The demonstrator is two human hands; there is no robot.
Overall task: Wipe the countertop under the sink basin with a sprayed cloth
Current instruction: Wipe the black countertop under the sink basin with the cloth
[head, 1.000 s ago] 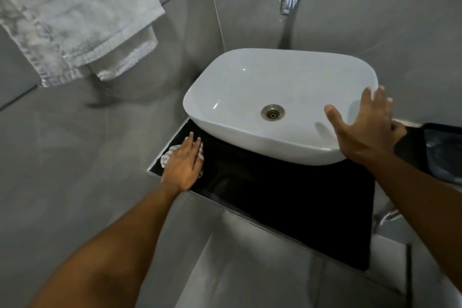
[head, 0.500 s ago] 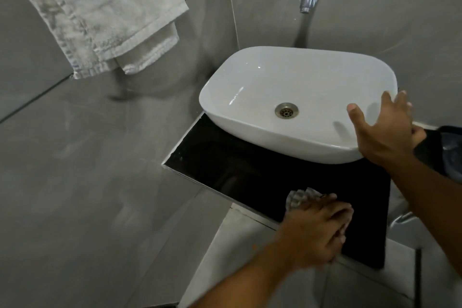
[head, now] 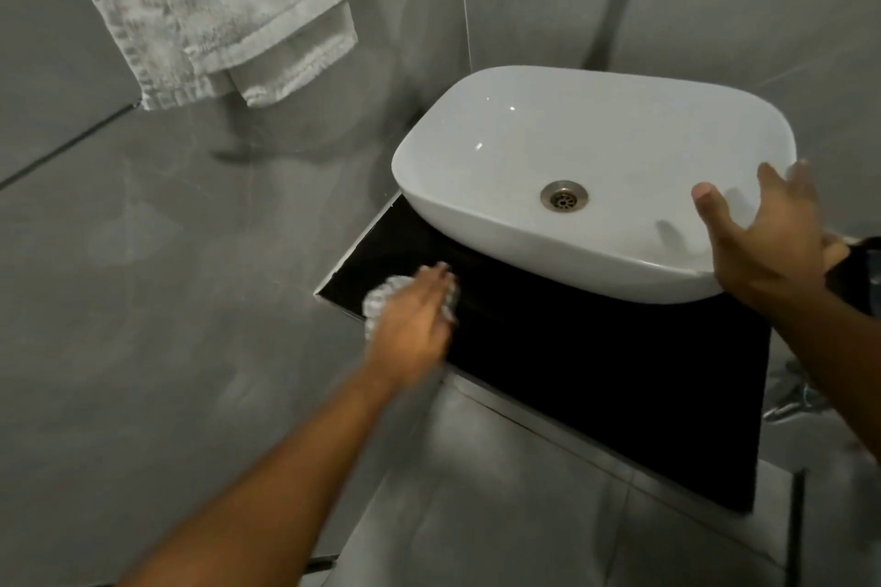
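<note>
L hand (head: 412, 315) lies flat, palm down, fingers together, pressing a bunched white cloth (head: 381, 300) onto the black countertop (head: 596, 357) at its front-left corner, just below the white basin (head: 548, 148). R hand (head: 772, 243) is spread wide over the basin's front-right rim; contact w/ the rim unclear.

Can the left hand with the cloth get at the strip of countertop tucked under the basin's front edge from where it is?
Probably yes. The left hand presses the cloth flat on the black countertop, and nothing lies between it and the basin overhang.
</note>
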